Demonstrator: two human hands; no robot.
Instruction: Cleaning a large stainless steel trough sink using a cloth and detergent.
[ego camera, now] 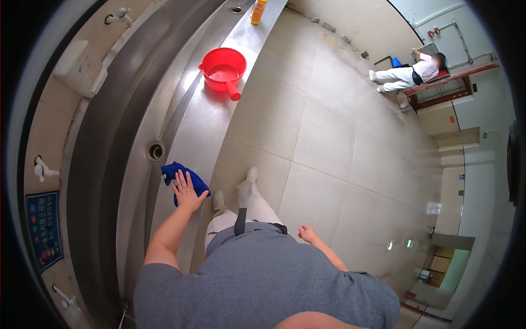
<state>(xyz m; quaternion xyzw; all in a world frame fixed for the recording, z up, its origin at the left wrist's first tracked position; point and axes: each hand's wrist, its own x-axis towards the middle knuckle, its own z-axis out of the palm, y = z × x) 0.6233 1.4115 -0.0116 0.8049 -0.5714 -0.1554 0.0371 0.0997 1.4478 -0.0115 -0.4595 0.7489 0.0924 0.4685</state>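
Note:
My left hand (187,193) lies flat, fingers spread, on a blue cloth (197,179) that rests on the wide steel rim (205,123) of a long trough sink. The cloth is bunched under the palm, and a small white tag shows at its left end. Farther along the same rim stands a red plastic dipper (224,68), its handle pointing towards the floor side. Beyond it is a yellow-orange bottle (258,11). My right hand (307,233) hangs beside my body over the floor, its fingers curled, with nothing seen in it.
Two drains (156,151) open in the steel trough (123,135). White taps (44,169), a white soap dispenser (81,68) and a sign bearing writing (44,230) are on the left wall. Another person (411,72) stands at the far upper right. Tiled floor (316,144) spreads beside the sink.

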